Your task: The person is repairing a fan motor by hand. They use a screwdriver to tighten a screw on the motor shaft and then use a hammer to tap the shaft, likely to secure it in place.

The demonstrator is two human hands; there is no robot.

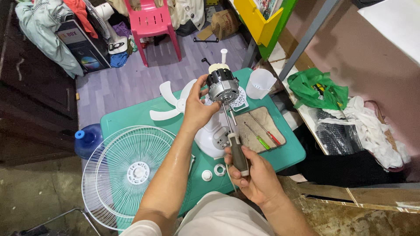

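A purple plank floor (131,78) takes up the far part of the room, with a pink plastic chair (152,22) standing on it, a flat dark box with a round coloured print (81,46) leaning against a heap of clothes at the left, and a brown cardboard carton (224,22) lying near the back wall beside a yellow and green shelf unit (258,19). Nearer, a low teal table (288,153) fills the middle; its right edge runs close to a pile of white cloth and a green plastic bag (313,87), while its left side is overlapped by a white wire fan guard (127,175) that hangs past the table edge toward a blue water jug (86,139). Open floor lies only behind the table, toward the chair. On the table sit a white fan blade (168,102), a white fan body (212,135), a translucent measuring cup (260,83) and a brown cloth (262,129) bearing two small screwdrivers, one red-handled and one green-handled. The left hand (197,107) is closed around the side of a fan motor (223,86), held up above the fan body. The right hand (253,172) is wrapped tight on the dark handle of a screwdriver (234,140) whose shaft reaches up to the motor's underside
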